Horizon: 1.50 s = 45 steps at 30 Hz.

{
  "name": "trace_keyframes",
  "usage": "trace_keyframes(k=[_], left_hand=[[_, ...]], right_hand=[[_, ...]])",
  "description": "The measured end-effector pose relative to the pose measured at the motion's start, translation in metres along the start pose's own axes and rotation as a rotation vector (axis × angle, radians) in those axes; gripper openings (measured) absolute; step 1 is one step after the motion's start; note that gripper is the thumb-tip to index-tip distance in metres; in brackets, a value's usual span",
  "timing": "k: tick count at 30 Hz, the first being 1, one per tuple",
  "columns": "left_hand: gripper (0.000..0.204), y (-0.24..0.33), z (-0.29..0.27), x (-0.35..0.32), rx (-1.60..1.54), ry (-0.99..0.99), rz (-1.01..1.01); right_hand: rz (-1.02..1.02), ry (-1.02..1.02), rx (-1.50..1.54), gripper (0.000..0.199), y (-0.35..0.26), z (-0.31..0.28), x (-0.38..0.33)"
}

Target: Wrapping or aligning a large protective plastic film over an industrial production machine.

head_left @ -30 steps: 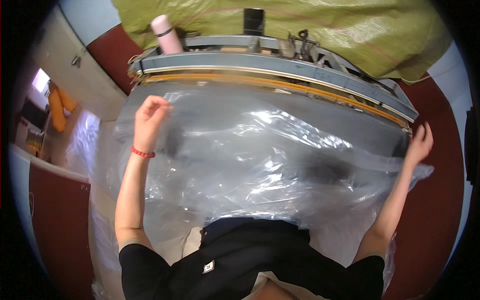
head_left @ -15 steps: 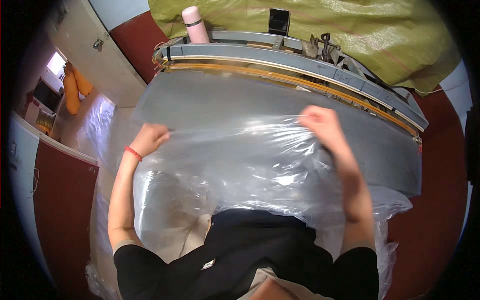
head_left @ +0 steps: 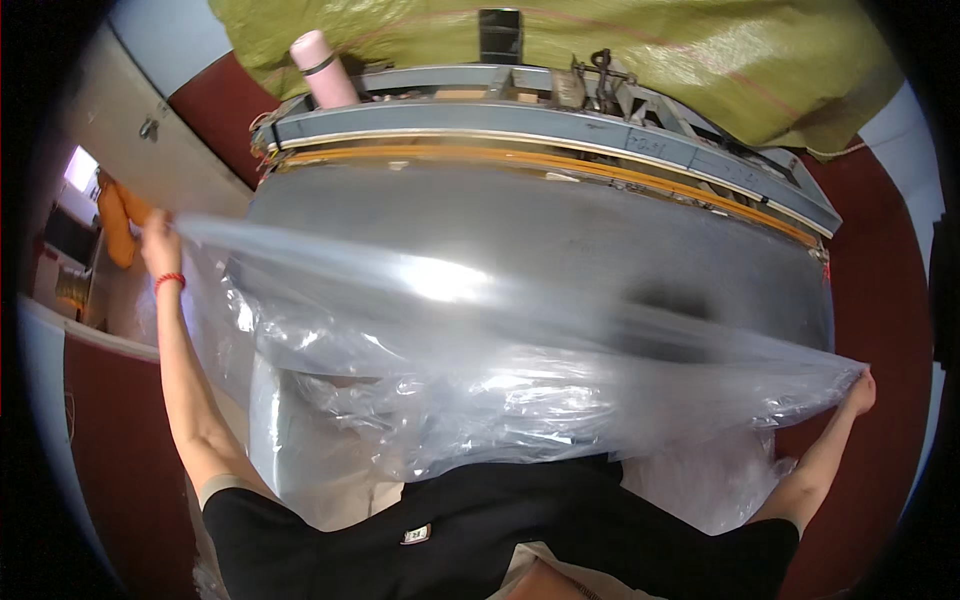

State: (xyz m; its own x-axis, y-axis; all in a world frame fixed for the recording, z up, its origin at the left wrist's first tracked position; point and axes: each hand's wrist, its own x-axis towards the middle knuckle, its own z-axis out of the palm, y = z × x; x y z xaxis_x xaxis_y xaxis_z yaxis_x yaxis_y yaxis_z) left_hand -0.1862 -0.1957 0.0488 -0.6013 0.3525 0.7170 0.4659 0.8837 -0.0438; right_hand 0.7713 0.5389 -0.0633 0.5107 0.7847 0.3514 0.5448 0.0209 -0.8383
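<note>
A wide sheet of clear plastic film (head_left: 500,390) stretches taut between my two outspread arms. My left hand (head_left: 160,243), with a red bracelet at its wrist, grips the sheet's left end out past the table's left side. Low on the right, my right hand (head_left: 862,390) pinches the other end, beyond the table's right edge. The film's upper edge slants down from left to right over the grey tabletop (head_left: 520,215). Loose, crumpled film hangs at the near side in front of my body.
Behind the tabletop runs a grey metal beam (head_left: 420,122) with orange strips. A pink bottle (head_left: 325,75) and a metal clamp (head_left: 603,85) stand on the frame. A dark phone-like object (head_left: 500,36) rests against the green tarp (head_left: 680,50). An open door (head_left: 140,115) is at left.
My hands have spread far apart, the left going outward and slightly up, the right outward and down. The film between them is now drawn out wide. The view has shifted slightly.
</note>
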Motion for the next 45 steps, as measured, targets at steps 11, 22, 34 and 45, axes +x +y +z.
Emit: trace_keyframes(k=[11, 22, 34, 45], left_hand=[[0.071, 0.023, 0.178, -0.081, -0.174, -0.631, -0.198], [0.034, 0.149, 0.131, 0.002, -0.104, -0.647, -0.112], [0.024, 0.743, -0.118, -0.227, -1.513, -1.484, 0.847], [0.017, 0.84, -0.138, -0.26, -1.883, -1.665, 0.392]], right_hand=[[-0.178, -0.218, -0.413, 0.028, -0.014, 0.114, -0.036], [-0.061, -0.084, -0.843, 0.029, -0.086, 0.122, -0.099], [-0.087, -0.071, -0.8, 0.025, -0.066, 0.13, -0.081], [-0.129, -0.049, -0.762, 0.018, -0.07, 0.124, -0.083]])
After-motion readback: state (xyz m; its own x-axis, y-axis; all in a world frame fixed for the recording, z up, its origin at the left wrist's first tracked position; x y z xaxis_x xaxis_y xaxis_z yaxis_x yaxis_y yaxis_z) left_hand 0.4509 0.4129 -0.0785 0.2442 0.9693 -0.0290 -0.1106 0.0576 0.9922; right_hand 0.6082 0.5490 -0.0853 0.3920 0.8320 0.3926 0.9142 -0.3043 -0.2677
